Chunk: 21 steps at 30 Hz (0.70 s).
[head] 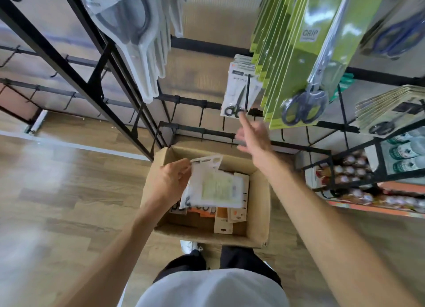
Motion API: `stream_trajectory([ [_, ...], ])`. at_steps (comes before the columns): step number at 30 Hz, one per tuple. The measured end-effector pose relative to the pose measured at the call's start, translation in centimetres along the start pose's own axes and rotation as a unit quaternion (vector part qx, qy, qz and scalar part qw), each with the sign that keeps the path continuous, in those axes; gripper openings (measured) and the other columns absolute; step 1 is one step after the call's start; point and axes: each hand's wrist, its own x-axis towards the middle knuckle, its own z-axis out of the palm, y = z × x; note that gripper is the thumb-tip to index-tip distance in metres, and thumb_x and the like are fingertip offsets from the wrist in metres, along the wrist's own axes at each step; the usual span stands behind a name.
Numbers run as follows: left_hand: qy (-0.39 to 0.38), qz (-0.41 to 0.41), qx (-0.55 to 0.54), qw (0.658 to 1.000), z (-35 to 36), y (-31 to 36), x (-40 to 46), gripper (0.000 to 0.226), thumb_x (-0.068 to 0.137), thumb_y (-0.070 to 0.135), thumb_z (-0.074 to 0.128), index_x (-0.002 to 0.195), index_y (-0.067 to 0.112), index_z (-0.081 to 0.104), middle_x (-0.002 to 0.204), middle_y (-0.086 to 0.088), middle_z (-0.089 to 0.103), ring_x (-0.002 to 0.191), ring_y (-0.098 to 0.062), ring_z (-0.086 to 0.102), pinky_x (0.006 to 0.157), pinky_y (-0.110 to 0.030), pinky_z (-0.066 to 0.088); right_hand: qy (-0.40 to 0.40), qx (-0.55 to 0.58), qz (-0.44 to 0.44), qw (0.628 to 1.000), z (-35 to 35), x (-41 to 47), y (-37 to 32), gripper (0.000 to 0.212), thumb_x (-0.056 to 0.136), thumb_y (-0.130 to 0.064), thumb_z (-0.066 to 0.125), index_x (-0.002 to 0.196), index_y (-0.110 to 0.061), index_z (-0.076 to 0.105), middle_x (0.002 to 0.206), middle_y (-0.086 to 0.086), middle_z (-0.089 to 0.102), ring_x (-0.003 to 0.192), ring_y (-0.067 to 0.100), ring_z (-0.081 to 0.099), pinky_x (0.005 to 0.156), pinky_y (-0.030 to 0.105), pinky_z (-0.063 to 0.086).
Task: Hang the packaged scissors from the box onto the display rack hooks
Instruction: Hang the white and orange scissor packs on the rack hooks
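A cardboard box [259, 205] stands open on the floor in front of my feet, with several scissors packs lying inside. My left hand [169, 182] grips a small stack of white scissors packs [216, 187] by its upper left corner, held over the box. My right hand [254, 135] is raised, fingers spread and holding nothing, its index fingertip touching the bottom of a white pack of black scissors [240, 93] that hangs on a black rack hook [248, 93]. More of the same packs hang behind that one.
Green-carded scissors [296, 60] hang in a thick row at the upper right. White packs [140, 31] hang at the upper left. Bare hooks [202, 113] line the black rails below. A wire shelf of goods [358, 168] stands to the right. The floor is wood.
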Motion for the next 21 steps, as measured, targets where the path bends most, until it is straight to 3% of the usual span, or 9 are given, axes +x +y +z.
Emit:
stream_trajectory([
  [1,-0.003,-0.006,0.010,1.000,0.5,0.3,0.1,0.026,0.096,0.051,0.049,0.079,0.032,0.052,0.074,0.008,0.069,0.063,-0.009,0.066,0.051,-0.027,0.055,-0.050,-0.018,0.015,0.998,1.2,-0.6,0.6,0.070,0.087,-0.076,0.047,0.118,-0.016,0.064,0.116,0.008,0.070,0.102,0.023,0.069,0.091,0.045,0.057],
  [2,0.002,-0.011,0.018,1.000,0.9,0.9,0.2,0.030,0.097,0.048,0.054,0.075,0.027,0.050,0.068,0.007,0.066,0.056,-0.009,0.061,0.047,-0.020,0.049,-0.130,-0.006,0.086,0.988,2.8,-2.3,0.4,0.070,0.090,-0.075,0.044,0.114,-0.013,0.065,0.113,0.008,0.070,0.103,0.025,0.068,0.091,0.046,0.056],
  [3,0.008,-0.012,0.026,1.000,1.1,1.8,0.2,0.029,0.097,0.040,0.059,0.073,0.024,0.052,0.064,0.007,0.064,0.050,-0.006,0.055,0.044,-0.012,0.042,-0.162,0.017,0.099,0.982,3.3,-3.3,1.6,0.068,0.092,-0.073,0.041,0.112,-0.014,0.067,0.113,0.010,0.070,0.106,0.026,0.066,0.095,0.047,0.052],
  [4,0.010,-0.009,0.037,0.999,1.3,2.6,0.2,0.027,0.097,0.033,0.061,0.074,0.019,0.056,0.064,0.007,0.063,0.049,-0.001,0.051,0.045,-0.010,0.040,-0.175,-0.028,0.090,0.980,3.4,-3.9,2.7,0.064,0.094,-0.070,0.041,0.110,-0.014,0.069,0.114,0.013,0.069,0.107,0.026,0.064,0.098,0.046,0.049],
  [6,0.005,-0.011,0.052,0.999,1.4,3.7,-0.2,0.025,0.098,0.030,0.060,0.079,0.014,0.061,0.070,0.009,0.064,0.051,0.003,0.052,0.046,-0.008,0.039,-0.155,-0.030,0.054,0.986,3.4,-4.6,4.1,0.056,0.097,-0.062,0.044,0.114,-0.014,0.068,0.117,0.014,0.068,0.104,0.020,0.063,0.099,0.042,0.048],
  [9,-0.001,-0.017,0.048,0.999,1.1,3.8,-0.7,0.027,0.099,0.030,0.059,0.076,0.017,0.053,0.076,0.009,0.066,0.051,0.003,0.050,0.045,-0.006,0.037,-0.145,-0.001,0.027,0.989,2.8,-5.1,4.6,0.048,0.099,-0.054,0.049,0.120,-0.014,0.065,0.119,0.005,0.068,0.109,0.014,0.062,0.103,0.042,0.048],
  [13,-0.004,-0.016,0.041,0.999,0.7,4.1,-1.1,0.028,0.099,0.027,0.059,0.074,0.016,0.052,0.078,0.009,0.066,0.054,0.004,0.052,0.045,-0.007,0.038,-0.167,0.023,-0.012,0.986,1.9,-5.2,5.4,0.037,0.099,-0.043,0.056,0.116,-0.012,0.065,0.111,0.005,0.073,0.105,0.012,0.068,0.093,0.033,0.054],
  [17,-0.014,-0.019,0.036,0.999,0.6,4.1,-1.0,0.031,0.100,0.032,0.057,0.077,0.012,0.054,0.091,0.003,0.075,0.068,-0.013,0.068,0.048,-0.014,0.046,-0.152,0.021,-0.057,0.986,1.7,-5.7,6.1,0.017,0.095,-0.029,0.065,0.106,-0.017,0.069,0.112,0.003,0.072,0.107,0.016,0.068,0.096,0.040,0.056],
  [21,0.006,-0.007,0.018,1.000,-0.1,5.2,-1.2,0.028,0.100,0.029,0.058,0.077,0.013,0.051,0.089,0.002,0.074,0.068,-0.007,0.063,0.048,-0.007,0.042,-0.103,-0.058,-0.146,0.982,1.3,-6.5,5.9,0.004,0.095,-0.031,0.066,0.096,-0.029,0.069,0.102,-0.006,0.072,0.101,0.012,0.067,0.092,0.045,0.057],
])
